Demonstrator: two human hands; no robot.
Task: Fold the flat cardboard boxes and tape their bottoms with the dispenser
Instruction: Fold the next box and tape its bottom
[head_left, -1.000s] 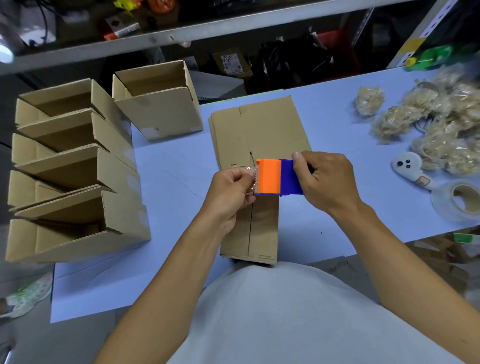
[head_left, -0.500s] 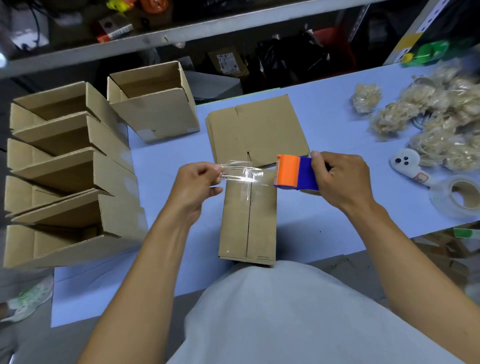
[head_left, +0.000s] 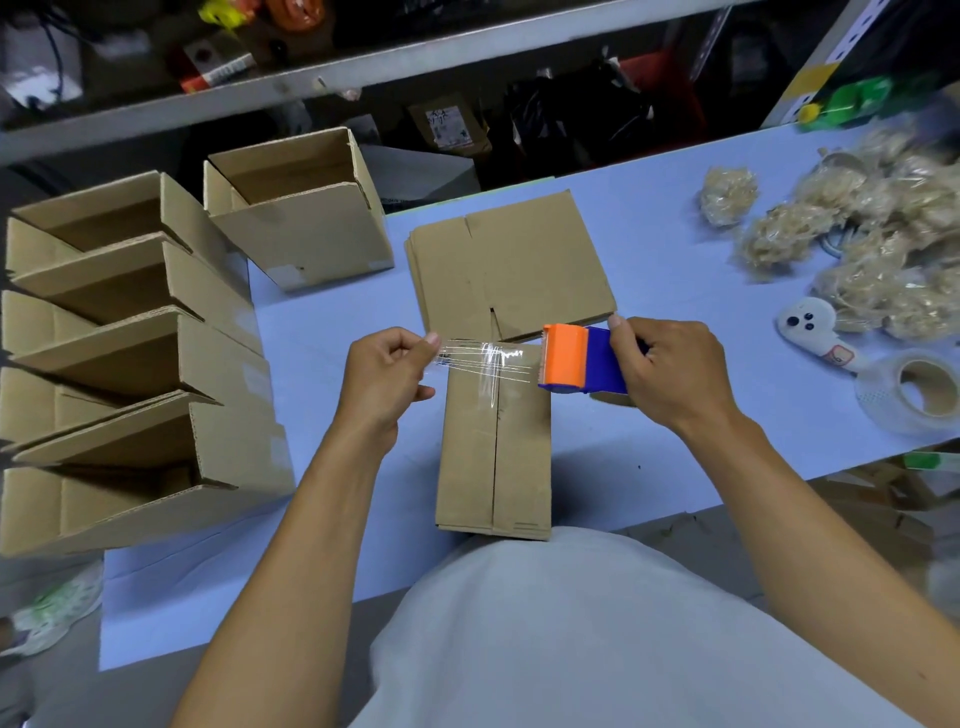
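Blue table (head_left: 675, 270), grey shelf (head_left: 363, 67) behind

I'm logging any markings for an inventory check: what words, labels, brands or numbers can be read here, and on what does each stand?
No text here can be read.
Brown package under the shelf: white label with dark print, too small and blurred to read.
Red and white box on the shelf: a printed strip, too blurred to read.
White dispenser handle: a small red mark, not legible.
Folded box, flat cardboard stack, orange and blue dispenser: no print visible.
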